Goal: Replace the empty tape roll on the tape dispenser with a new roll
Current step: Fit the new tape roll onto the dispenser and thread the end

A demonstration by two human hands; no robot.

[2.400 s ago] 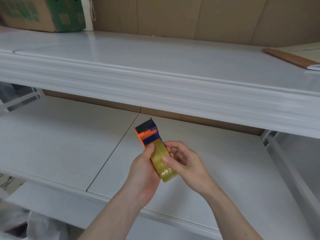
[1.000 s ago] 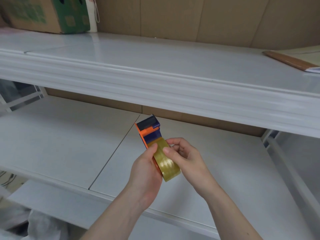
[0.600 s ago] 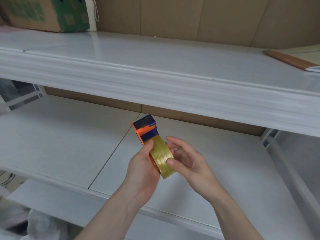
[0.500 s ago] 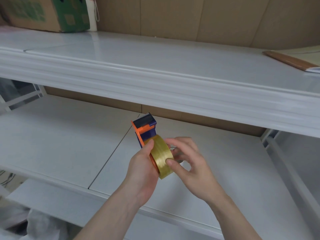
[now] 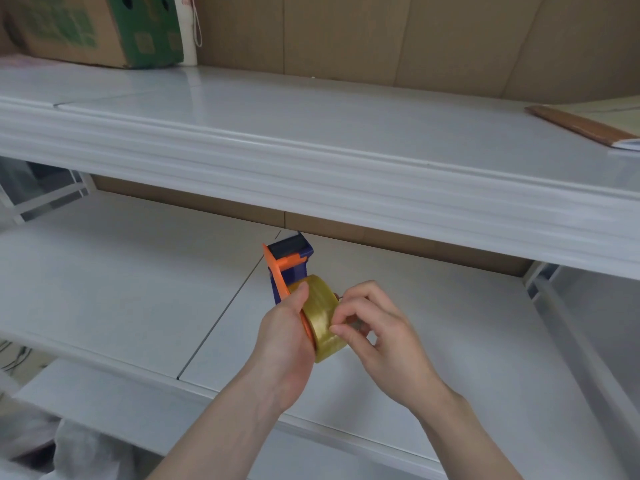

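An orange and blue tape dispenser [image 5: 287,268] is held above the lower white shelf, its black cutter end pointing away from me. A yellowish roll of tape [image 5: 322,317] sits on the dispenser. My left hand [image 5: 284,344] grips the dispenser from the left, thumb resting on top of the roll. My right hand [image 5: 377,334] is on the right side of the roll, thumb and forefinger pinched at its near edge. The roll's core and the dispenser's handle are hidden behind my hands.
The lower shelf [image 5: 138,289] is made of two white panels with a seam. An upper white shelf [image 5: 311,140] juts out above it. A cardboard box [image 5: 100,29] stands at its back left, and a brown-edged book [image 5: 585,126] lies at the right.
The dispenser has turned so the roll's broad band faces me more. My right hand has shifted from cupping the roll's side to pinching at its near edge.
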